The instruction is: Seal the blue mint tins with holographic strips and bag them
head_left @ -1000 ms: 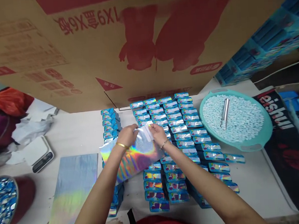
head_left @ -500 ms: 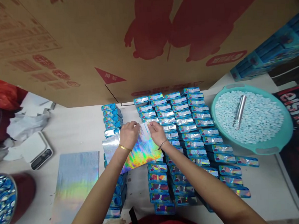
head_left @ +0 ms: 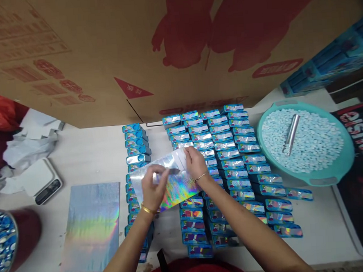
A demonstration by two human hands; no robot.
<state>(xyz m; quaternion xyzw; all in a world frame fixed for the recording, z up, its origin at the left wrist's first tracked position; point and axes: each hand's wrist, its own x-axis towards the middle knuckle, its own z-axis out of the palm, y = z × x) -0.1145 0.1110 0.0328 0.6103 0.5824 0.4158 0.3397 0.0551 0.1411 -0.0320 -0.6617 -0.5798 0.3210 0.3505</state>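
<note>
My right hand [head_left: 197,163] grips the upper right corner of a shiny holographic sticker sheet [head_left: 180,191], which tilts above the rows of small boxes. Just over the sheet, my left hand [head_left: 154,187] pinches a small sticker strip [head_left: 174,171] between thumb and fingertips; the strip looks dark against the sheet. Below and left of the sheet runs a column of blue boxes [head_left: 135,142] with round recesses in their tops. Right of it stand several columns of similar blue boxes [head_left: 221,137] with shiny strips across their tops.
A turquoise basin [head_left: 345,165] of pale tablets holds a metal scoop [head_left: 291,135]. A second holographic sheet [head_left: 91,223] lies at left, near a white scale [head_left: 41,181]. A red bucket [head_left: 29,231] of blue-and-silver pieces stands front left. A large carton [head_left: 102,46] blocks the back.
My left hand has drawn away from the sheet's upper edge, down and left, with a strip in its fingers. My right hand still grips the sheet, which has shifted slightly right.
</note>
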